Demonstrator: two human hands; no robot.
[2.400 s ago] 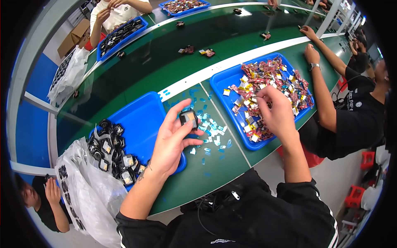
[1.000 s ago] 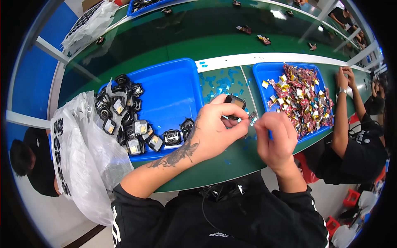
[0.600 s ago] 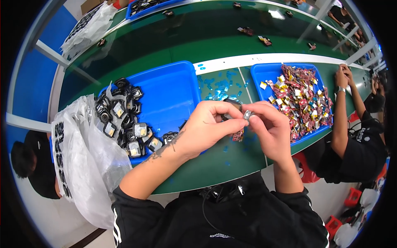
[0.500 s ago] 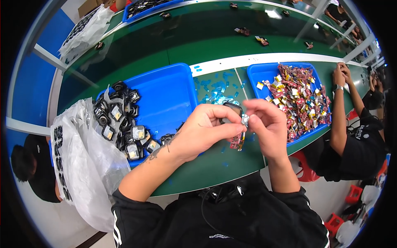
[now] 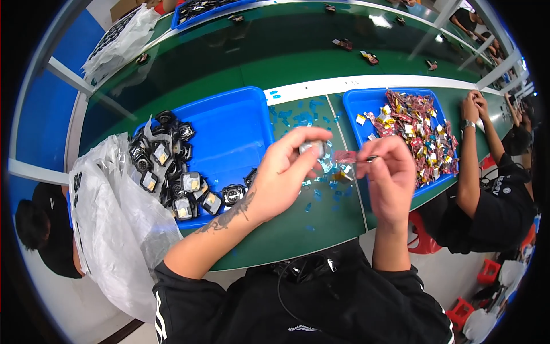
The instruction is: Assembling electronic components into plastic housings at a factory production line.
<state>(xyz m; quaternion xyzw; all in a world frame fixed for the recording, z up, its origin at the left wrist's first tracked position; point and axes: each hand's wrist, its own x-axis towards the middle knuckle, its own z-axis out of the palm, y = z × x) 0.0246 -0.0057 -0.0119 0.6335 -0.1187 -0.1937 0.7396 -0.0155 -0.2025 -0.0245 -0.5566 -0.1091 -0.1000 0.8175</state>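
Note:
In my left hand [image 5: 286, 180] I grip a small dark watch-like case [image 5: 312, 148], partly hidden by my thumb and fingers. My right hand [image 5: 392, 180] pinches a small red circuit board [image 5: 345, 156], which points left toward the case. Below the board hangs a small yellow and white piece [image 5: 342, 175], seemingly connected to it. To the left, a blue tray [image 5: 229, 129] holds black watch cases [image 5: 190, 182] heaped at its left and near sides. The blue tray on the right [image 5: 356, 109] carries a pile of red circuit boards [image 5: 409, 132] with yellow and white parts.
Bits of blue film [image 5: 306, 120] lie scattered between the trays. Beyond a white rail [image 5: 309, 87] runs a green conveyor belt [image 5: 275, 54] with several small assemblies. A clear plastic bag [image 5: 126, 229] drapes over the left tray's side. A co-worker's arms [image 5: 471, 149] rest at the right.
My hands have moved apart, the left slightly up, the right rightward. The circuit board, earlier hanging below my fingers, is now stretched out from my right hand. Pieces on the belt have shifted right.

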